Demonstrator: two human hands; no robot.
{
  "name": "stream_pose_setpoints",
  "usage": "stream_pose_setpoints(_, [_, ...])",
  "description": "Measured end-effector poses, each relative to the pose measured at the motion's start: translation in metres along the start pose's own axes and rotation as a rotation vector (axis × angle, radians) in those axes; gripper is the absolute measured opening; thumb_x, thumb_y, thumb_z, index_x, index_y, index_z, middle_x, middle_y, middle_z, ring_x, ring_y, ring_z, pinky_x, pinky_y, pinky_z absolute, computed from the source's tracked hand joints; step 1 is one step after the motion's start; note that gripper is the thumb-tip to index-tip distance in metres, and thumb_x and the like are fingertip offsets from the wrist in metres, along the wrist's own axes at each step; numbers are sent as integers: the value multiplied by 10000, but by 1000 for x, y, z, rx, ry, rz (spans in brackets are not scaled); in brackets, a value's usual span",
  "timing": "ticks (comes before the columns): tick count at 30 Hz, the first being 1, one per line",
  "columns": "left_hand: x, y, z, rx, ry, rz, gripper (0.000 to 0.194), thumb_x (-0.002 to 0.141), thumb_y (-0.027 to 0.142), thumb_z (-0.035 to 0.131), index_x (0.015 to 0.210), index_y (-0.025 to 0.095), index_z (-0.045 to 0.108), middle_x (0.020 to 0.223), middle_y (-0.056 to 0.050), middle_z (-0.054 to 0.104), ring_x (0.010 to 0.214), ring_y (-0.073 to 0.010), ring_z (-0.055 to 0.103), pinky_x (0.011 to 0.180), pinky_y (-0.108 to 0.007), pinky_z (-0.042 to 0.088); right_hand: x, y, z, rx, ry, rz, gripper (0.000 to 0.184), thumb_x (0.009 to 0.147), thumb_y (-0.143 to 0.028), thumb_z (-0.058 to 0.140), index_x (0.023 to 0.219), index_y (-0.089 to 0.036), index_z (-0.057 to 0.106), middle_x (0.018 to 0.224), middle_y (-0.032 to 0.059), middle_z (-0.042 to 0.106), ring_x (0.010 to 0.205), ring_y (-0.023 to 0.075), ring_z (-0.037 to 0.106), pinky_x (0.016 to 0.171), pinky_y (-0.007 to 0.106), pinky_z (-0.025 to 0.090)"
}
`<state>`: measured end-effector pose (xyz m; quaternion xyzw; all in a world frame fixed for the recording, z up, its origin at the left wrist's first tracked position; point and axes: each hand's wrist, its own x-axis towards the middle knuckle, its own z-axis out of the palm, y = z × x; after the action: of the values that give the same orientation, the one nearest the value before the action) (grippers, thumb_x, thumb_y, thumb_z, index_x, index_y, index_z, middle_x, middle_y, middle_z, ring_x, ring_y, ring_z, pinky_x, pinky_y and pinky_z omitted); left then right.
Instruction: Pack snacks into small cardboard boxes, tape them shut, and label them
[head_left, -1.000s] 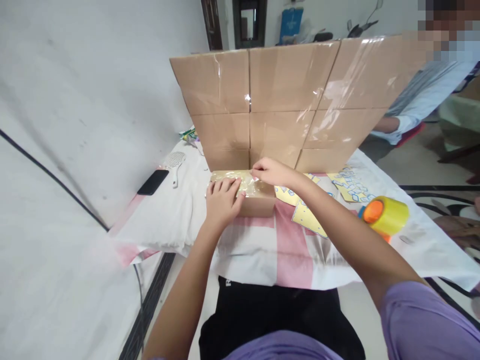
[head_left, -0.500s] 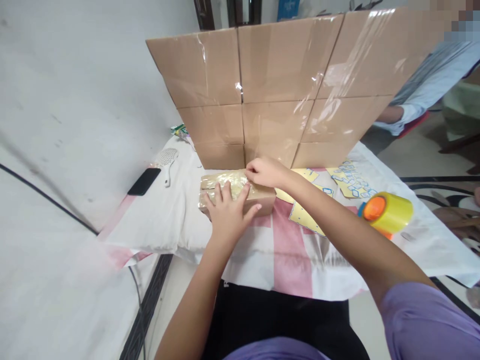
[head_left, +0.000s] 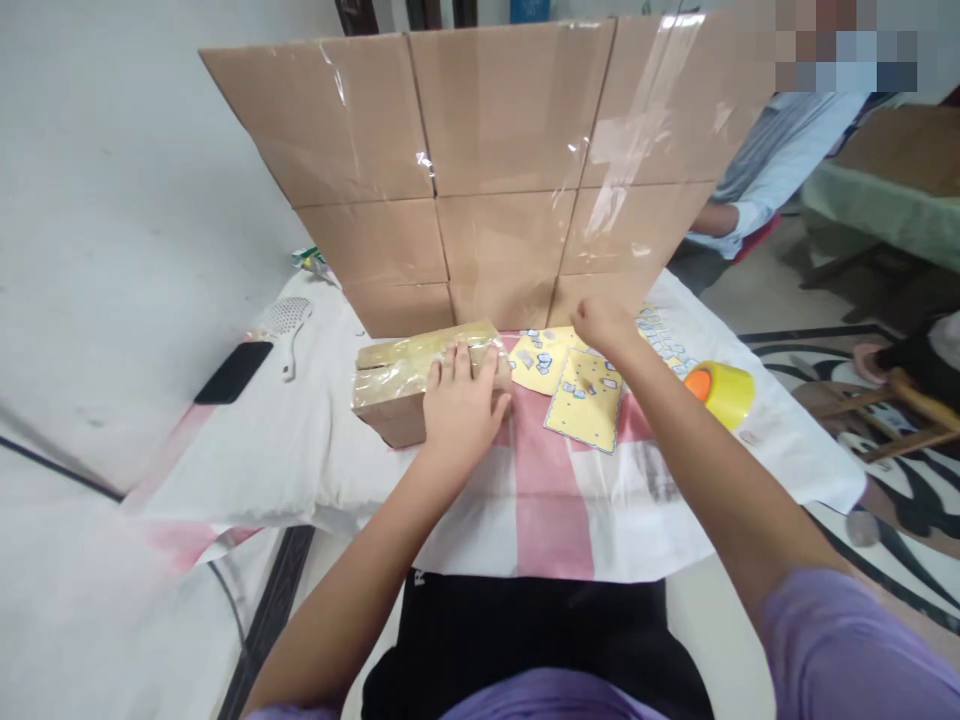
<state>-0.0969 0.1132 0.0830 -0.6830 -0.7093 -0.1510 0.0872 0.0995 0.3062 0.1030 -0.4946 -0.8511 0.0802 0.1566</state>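
A small cardboard box (head_left: 394, 415) with shiny clear tape over its top lies on the cloth-covered table. My left hand (head_left: 461, 395) rests flat on the right part of that top, fingers stretched out and thumb apart. My right hand (head_left: 604, 325) is raised to the right of the box, over the yellow patterned cards (head_left: 589, 405). Its fingers are closed, and whatever may be in them is hidden. A roll of yellow tape (head_left: 727, 393) with an orange core lies by my right forearm.
Behind the box rises a wall of taped cardboard boxes (head_left: 502, 120). To the left are a black phone (head_left: 234, 372) and a white slotted spoon (head_left: 289, 320). Another person's sleeve (head_left: 780, 160) shows beyond the wall at the right. The white and pink tablecloth (head_left: 555, 500) hangs over the front edge.
My right hand has left the box top and moved right, over the cards. My left hand stays on the box, its fingers closer together. The camera view has shifted.
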Motion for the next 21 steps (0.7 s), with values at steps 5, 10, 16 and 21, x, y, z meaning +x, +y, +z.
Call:
stream_pose_setpoints(5, [-13,-8,27,-34,134,28,595,952,370,527,1486,110,510,1563,-206,484,1443,-371,465,1210,-513,320,-56,32,43,-78,-289,123,154,889,-203,613,970,-135,726,988,140,751,797,193,638,640,265,409])
stream_pose_setpoints(10, [-20,-11,31,-41,172,45,609,958,374,497,1489,75,502,1566,-217,475,1443,-376,461,1219,-521,304,-70,31,61,-67,-363,64,311,913,-192,572,1204,-201,683,1201,117,672,931,199,635,682,255,376])
stream_pose_setpoints(16, [-23,-9,28,-4,171,70,601,956,346,493,1483,57,504,1572,-222,464,1452,-373,449,1219,-507,309,-73,27,53,-96,-335,1,244,956,-181,501,1084,-167,708,1179,124,662,991,205,622,686,264,353])
stream_pose_setpoints(21, [-26,-8,29,19,198,78,591,958,331,474,1482,61,502,1559,-224,481,1445,-376,456,1206,-512,325,-83,34,45,-178,-297,58,277,979,-194,467,1034,-157,735,1167,148,695,1004,228,646,697,287,385])
